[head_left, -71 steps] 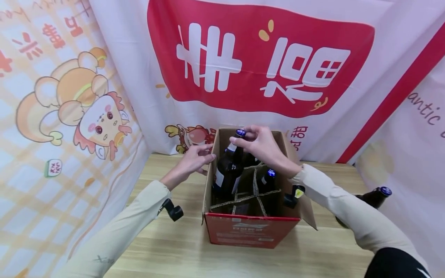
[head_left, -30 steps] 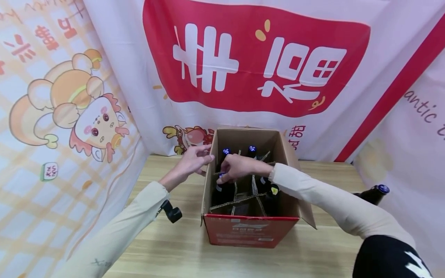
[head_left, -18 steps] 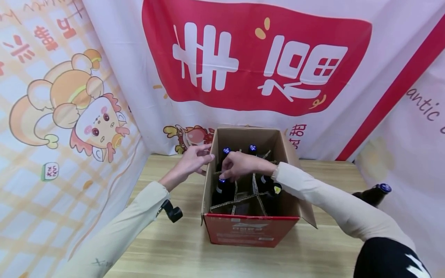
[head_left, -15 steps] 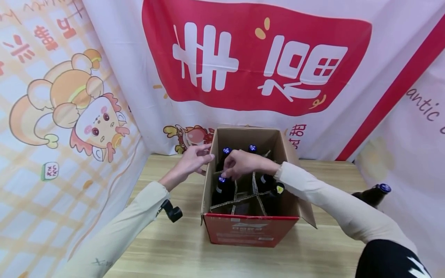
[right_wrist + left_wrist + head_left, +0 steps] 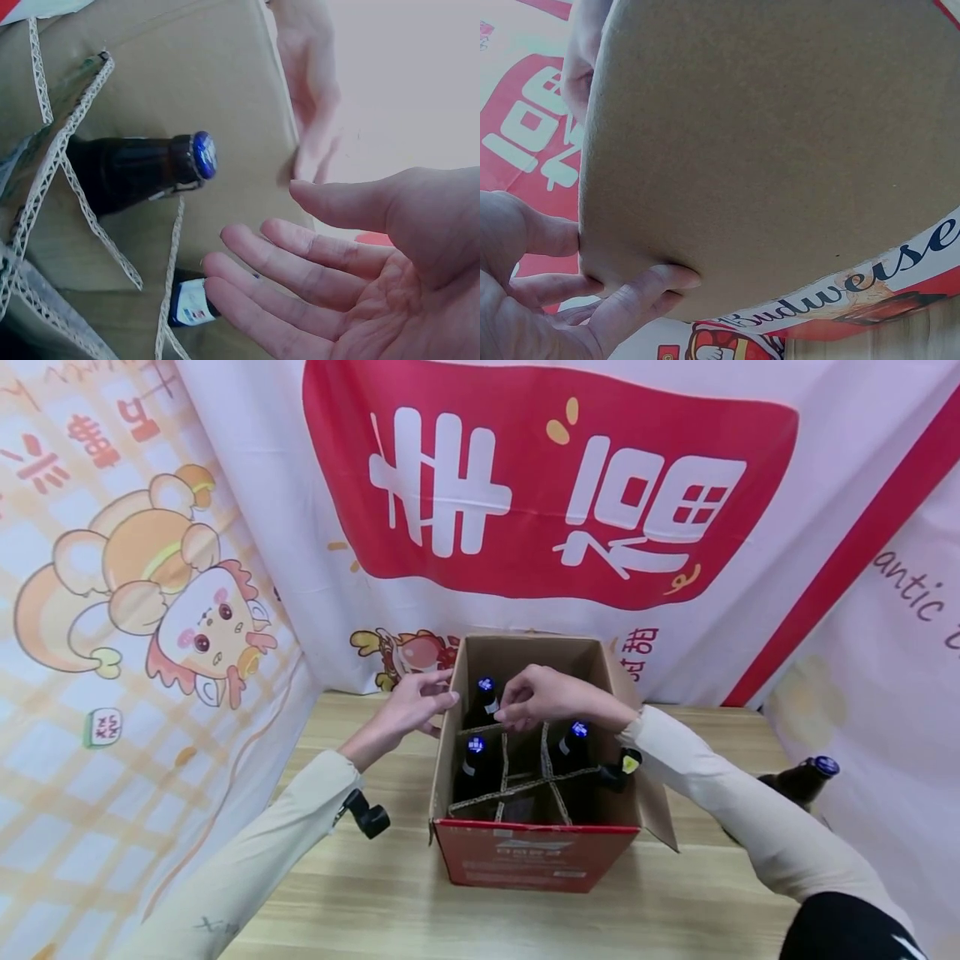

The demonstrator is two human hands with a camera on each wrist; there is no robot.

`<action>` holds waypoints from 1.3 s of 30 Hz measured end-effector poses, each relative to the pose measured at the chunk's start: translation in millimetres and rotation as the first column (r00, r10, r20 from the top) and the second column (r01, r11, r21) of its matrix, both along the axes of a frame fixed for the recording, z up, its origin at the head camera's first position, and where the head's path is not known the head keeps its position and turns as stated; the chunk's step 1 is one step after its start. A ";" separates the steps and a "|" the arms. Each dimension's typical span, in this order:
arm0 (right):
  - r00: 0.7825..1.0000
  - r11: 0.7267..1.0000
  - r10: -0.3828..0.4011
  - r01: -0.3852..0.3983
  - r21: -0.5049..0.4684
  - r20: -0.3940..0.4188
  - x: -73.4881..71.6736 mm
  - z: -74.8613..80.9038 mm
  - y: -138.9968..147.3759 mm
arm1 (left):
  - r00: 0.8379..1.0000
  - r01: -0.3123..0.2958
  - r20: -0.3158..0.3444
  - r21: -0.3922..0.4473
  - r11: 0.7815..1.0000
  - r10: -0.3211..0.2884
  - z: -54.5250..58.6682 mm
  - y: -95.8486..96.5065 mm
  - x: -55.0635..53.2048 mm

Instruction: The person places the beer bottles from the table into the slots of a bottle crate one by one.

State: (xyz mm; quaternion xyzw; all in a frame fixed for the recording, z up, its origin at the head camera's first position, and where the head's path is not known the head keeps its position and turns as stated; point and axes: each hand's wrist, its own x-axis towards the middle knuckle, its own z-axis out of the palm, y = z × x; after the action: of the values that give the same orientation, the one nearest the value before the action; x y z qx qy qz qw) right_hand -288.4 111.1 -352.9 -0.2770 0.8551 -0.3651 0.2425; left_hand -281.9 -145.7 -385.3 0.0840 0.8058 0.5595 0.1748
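Observation:
A cardboard box [image 5: 525, 860], red in front, stands on the table with its top open. My left hand [image 5: 399, 714] pinches its left edge, and in the left wrist view the fingertips [image 5: 679, 277] press on the brown cardboard flap [image 5: 765, 150]. My right hand [image 5: 558, 695] hovers over the box, fingers loosely bent and holding nothing. Blue-capped dark bottles stand inside: one at the left [image 5: 477, 768], one behind it [image 5: 486, 700], and one at the right [image 5: 574, 745]. In the right wrist view, a bottle neck [image 5: 142, 169] rises near the open palm [image 5: 390, 292].
Corrugated dividers [image 5: 517, 791] split the box into compartments. Another blue-capped bottle [image 5: 802, 781] is on the wooden table [image 5: 360, 902] to the right, partly behind the right sleeve. A flap [image 5: 660, 818] sticks out on the right. Printed cloth [image 5: 547, 485] hangs behind and at both sides.
The bottle my right hand held by its neck now stands in a left compartment. The hand let go of its cap and moved up and to the right. My left hand stayed put.

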 end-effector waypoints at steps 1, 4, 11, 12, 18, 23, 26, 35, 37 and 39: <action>1.000 1.000 -0.005 0.005 -0.002 -0.004 0.2 0.8 2.8 | 1.000 -0.001 0.003 0.004 1.000 0.001 -0.2 0.1 0.0; 0.999 1.000 -0.030 0.030 -0.010 -0.011 1.4 4.4 12.5 | 1.000 -0.001 0.008 0.011 1.000 0.001 -0.5 0.1 0.1; 0.996 0.996 -0.078 0.076 -0.052 -0.043 2.1 14.0 39.9 | 1.000 -0.004 -0.002 0.007 1.000 0.004 -0.8 1.5 -1.8; 0.995 0.995 -0.082 0.080 -0.056 -0.048 2.0 14.5 43.5 | 1.000 -0.006 -0.002 0.007 1.000 0.006 -0.7 1.4 -1.8; 0.993 0.990 -0.107 0.101 -0.093 -0.059 3.8 14.4 63.1 | 1.000 -0.001 0.002 0.003 1.000 0.001 -0.1 0.5 -0.9; 0.986 0.979 -0.157 0.149 -0.138 -0.050 7.1 13.6 78.6 | 1.000 0.004 0.003 0.004 1.000 -0.004 0.3 0.6 -0.5; 0.979 0.970 -0.199 0.191 -0.151 -0.045 9.5 14.6 89.0 | 1.000 0.001 0.006 0.006 1.000 -0.001 -0.5 0.7 -1.3; 0.944 0.934 -0.310 0.280 -0.222 -0.116 18.7 17.1 119.0 | 1.000 0.003 0.010 0.031 1.000 -0.004 -1.7 1.0 -2.0; 0.923 0.921 -0.350 0.309 -0.236 -0.160 22.9 18.1 125.1 | 1.000 0.004 0.008 0.031 1.000 -0.004 -1.8 0.8 -1.7; 0.898 0.907 -0.392 0.340 -0.249 -0.200 27.3 17.9 131.0 | 1.000 0.002 0.011 0.028 1.000 -0.003 -1.7 0.2 -1.3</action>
State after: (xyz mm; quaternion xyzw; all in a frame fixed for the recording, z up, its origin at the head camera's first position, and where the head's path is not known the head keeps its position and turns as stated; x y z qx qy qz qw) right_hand -261.1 242.1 -334.9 -0.1771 0.8724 -0.4544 0.0312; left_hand -283.3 -145.5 -387.0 0.0844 0.7967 0.5711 0.1788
